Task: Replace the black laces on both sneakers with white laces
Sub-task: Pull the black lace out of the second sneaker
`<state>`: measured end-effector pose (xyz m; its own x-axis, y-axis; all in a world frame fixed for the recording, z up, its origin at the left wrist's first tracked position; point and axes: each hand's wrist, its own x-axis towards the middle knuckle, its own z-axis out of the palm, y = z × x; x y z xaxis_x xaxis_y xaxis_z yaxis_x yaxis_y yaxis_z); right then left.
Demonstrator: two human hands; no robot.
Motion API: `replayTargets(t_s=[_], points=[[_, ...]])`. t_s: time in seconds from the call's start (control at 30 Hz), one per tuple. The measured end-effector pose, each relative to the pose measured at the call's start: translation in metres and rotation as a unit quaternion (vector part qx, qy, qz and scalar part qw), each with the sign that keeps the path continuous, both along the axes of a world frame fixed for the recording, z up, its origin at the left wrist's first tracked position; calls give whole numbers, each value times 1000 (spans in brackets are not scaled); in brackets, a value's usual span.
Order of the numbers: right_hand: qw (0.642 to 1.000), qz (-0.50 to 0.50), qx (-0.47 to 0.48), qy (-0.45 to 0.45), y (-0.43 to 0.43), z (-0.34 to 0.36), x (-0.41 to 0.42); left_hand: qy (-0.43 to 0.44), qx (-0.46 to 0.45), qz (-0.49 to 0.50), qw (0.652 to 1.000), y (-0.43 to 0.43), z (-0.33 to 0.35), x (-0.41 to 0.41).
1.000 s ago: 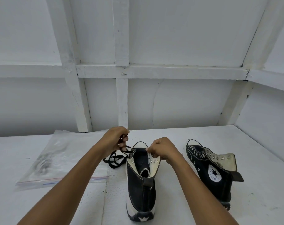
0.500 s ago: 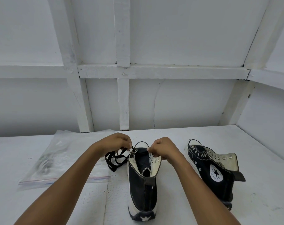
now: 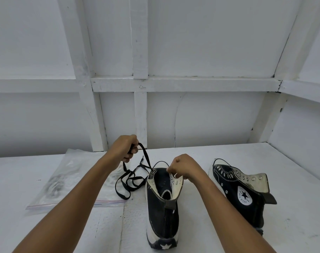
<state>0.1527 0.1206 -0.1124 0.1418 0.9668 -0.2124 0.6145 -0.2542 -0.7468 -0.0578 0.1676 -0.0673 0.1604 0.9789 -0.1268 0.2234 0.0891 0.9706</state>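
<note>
1. Right now my left hand is raised above the white painted table, fingers curled tight round a long flat black lace that trails down in loose loops onto the table.
2. My right hand is closed in a pinch on the cream inner flap of the near black canvas high-top sneaker, at the right side of its open collar. That sneaker stands upright with its heel toward me.
3. A second black high-top sneaker with a white star patch stands to the right, apart from the first, its upper folded open.
4. For room, table surface runs from the second sneaker to the side wall, and behind both sneakers to the white panelled back wall.
5. On the left a clear zip-seal plastic bag lies flat, with the lace loops at its right edge.
6. One strand reaches the near sneaker's left collar edge; I cannot tell whether it is threaded there.
7. The bag's contents are blurred, the near sneaker's toe sits hidden behind my right hand, and both forearms are cut off at the bottom edge.
</note>
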Motion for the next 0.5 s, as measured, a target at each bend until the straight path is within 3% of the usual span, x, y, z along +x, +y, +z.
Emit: replayTargets(t_s=[0.07, 0.17, 0.27, 0.5], points=[[999, 9, 40, -22, 2, 4, -4, 19, 15, -15, 1000, -2, 8, 0], [990, 27, 111, 87, 1, 16, -12, 30, 45, -54, 997, -6, 18, -1], [975, 104, 119, 158, 0, 29, -18, 41, 69, -104, 991, -9, 26, -5], [966, 165, 174, 90, 0, 39, -25, 54, 108, -167, 979, -18, 45, -10]])
